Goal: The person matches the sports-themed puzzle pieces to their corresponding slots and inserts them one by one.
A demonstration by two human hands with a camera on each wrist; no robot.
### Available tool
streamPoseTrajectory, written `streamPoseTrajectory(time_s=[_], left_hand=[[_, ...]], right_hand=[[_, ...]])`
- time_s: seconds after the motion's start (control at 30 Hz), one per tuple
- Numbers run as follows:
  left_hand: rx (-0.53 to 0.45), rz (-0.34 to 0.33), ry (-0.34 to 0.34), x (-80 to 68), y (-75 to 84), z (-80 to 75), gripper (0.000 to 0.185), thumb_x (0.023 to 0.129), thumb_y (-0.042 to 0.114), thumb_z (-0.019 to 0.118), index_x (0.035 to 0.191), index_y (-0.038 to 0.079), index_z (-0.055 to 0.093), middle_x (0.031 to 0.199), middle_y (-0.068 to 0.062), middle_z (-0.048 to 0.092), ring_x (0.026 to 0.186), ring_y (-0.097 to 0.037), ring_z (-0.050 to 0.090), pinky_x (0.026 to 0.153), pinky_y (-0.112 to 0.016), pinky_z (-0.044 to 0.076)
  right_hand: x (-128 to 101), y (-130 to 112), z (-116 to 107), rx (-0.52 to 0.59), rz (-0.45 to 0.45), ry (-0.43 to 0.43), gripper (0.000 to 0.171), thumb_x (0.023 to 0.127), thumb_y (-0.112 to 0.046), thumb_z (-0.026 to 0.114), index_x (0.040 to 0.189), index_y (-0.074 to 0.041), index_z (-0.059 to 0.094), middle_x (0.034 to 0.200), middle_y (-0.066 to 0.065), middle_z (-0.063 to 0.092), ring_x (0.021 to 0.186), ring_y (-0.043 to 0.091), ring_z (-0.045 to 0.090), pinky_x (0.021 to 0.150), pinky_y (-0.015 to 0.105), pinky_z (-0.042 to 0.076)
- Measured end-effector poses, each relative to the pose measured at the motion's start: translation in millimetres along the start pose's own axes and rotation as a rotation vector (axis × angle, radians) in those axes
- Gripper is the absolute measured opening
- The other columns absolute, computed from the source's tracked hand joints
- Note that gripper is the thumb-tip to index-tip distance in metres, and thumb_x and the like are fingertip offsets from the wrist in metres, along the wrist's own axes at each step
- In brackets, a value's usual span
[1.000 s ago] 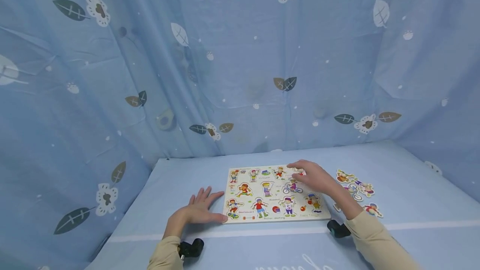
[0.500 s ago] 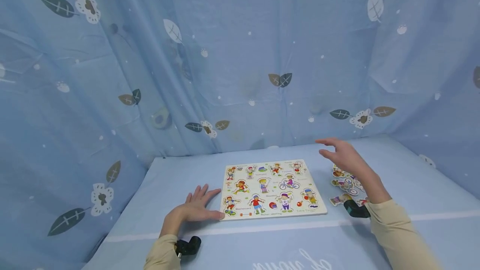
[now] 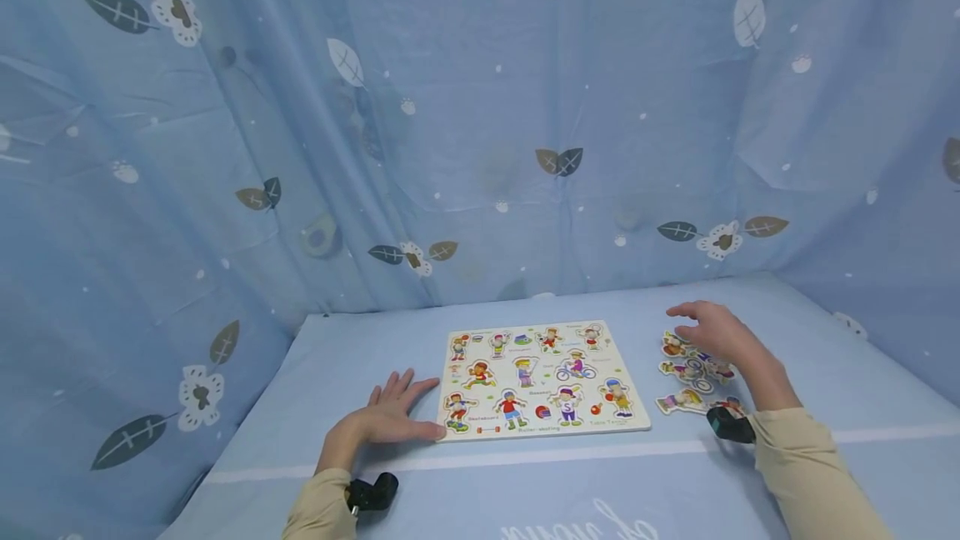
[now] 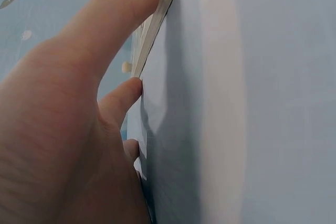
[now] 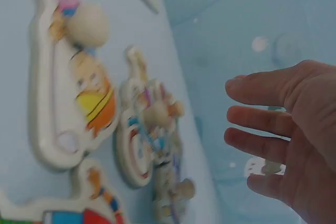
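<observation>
Hovering over a loose cluster of flat, cartoon-painted wooden puzzle pieces (image 3: 693, 373) on the pale blue tablecloth (image 3: 525, 482), the right hand (image 3: 712, 333) holds nothing: its fingers are spread and only lightly bent, palm down, and the right wrist view shows clear air between the fingers (image 5: 262, 121) and the small round wooden knobs on the pieces below.

The risk I see lies in that cluster. The pieces lie close together, some perhaps overlapping, so a broad, open-fingered descent could nudge a neighbour aside or catch two at once; a pinch on a single knob looks safer than a flat grab. The right wrist view is also blurred, so exactly which piece sits under the fingertips cannot be told.

The left hand (image 3: 390, 417) lies flat and open on the cloth, fingers straight, fingertips touching the left edge of the rectangular cream wooden puzzle board (image 3: 542, 382); the left wrist view shows a finger pressed against the board's thin rim (image 4: 157, 19). If that bracing slackens, the light board could slide on the smooth cloth. The board sits between the two hands, most recesses already filled with figures.
</observation>
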State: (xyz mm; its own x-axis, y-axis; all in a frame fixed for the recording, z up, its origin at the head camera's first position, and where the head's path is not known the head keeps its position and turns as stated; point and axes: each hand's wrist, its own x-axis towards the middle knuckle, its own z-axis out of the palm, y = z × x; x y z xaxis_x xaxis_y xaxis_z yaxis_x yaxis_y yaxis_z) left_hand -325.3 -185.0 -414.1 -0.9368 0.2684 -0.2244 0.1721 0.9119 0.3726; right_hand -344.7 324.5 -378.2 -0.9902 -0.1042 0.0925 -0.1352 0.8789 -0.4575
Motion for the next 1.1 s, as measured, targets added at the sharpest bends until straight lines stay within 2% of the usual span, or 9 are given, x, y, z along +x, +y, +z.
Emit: streamPoseTrajectory(time_s=[0.13,0.27,0.5,0.63,0.8,1.1], left_hand=[[0.005,-0.002,-0.003,0.8,0.3,0.3,0.097,0.073,0.069,0.069,0.153,0.024,0.037,0.163,-0.022,0.014,0.151,-0.044,0.003,0.118,-0.065,0.005],[0.001,0.006,-0.004,-1.1,-1.8,0.3,0.097,0.074,0.069,0.069,0.153,0.024,0.037,0.164,-0.021,0.014,0.151,-0.044,0.003,0.118,-0.065,0.004],[-0.001,0.017,0.001,-2.9,-1.5,-0.6,0.098,0.074,0.069,0.069,0.154,0.024,0.036,0.164,-0.021,0.013,0.151,-0.044,0.003,0.119,-0.065,0.004],[0.002,0.015,0.003,-1.9,-0.6,-1.0,0.098,0.073,0.070,0.069,0.154,0.024,0.036,0.164,-0.021,0.013,0.151,-0.044,0.003,0.119,-0.064,0.004],[0.001,0.014,0.004,-1.2,-0.2,-1.2,0.098,0.073,0.070,0.069,0.154,0.025,0.036,0.164,-0.020,0.013,0.151,-0.044,0.003,0.119,-0.064,0.004],[0.004,0.011,0.009,-1.9,-1.2,0.2,0.098,0.073,0.071,0.069,0.154,0.025,0.037,0.164,-0.020,0.014,0.151,-0.043,0.004,0.119,-0.064,0.005]], right_hand=[[-1,13,8,0.021,0.062,-0.057,0.042,0.096,-0.009,0.059,0.135,0.005,0.054,0.138,0.039,0.043,0.122,0.055,0.045,0.095,0.065,0.045],[-1,20,15,0.065,0.090,-0.067,0.041,0.097,-0.010,0.058,0.134,0.005,0.055,0.136,0.039,0.046,0.116,0.051,0.052,0.089,0.060,0.050],[4,29,23,0.037,0.040,-0.064,0.035,0.095,-0.008,0.058,0.128,0.006,0.061,0.125,0.033,0.057,0.105,0.041,0.058,0.087,0.057,0.050],[4,28,24,0.017,0.047,-0.068,0.038,0.092,-0.006,0.057,0.127,0.008,0.060,0.126,0.034,0.056,0.106,0.042,0.057,0.091,0.060,0.047],[4,27,25,0.000,0.046,-0.056,0.035,0.094,-0.008,0.059,0.124,0.008,0.062,0.123,0.033,0.058,0.108,0.045,0.056,0.092,0.061,0.047],[5,30,27,0.020,0.059,-0.060,0.028,0.095,-0.010,0.060,0.118,0.006,0.065,0.116,0.028,0.062,0.099,0.036,0.058,0.088,0.058,0.049]])
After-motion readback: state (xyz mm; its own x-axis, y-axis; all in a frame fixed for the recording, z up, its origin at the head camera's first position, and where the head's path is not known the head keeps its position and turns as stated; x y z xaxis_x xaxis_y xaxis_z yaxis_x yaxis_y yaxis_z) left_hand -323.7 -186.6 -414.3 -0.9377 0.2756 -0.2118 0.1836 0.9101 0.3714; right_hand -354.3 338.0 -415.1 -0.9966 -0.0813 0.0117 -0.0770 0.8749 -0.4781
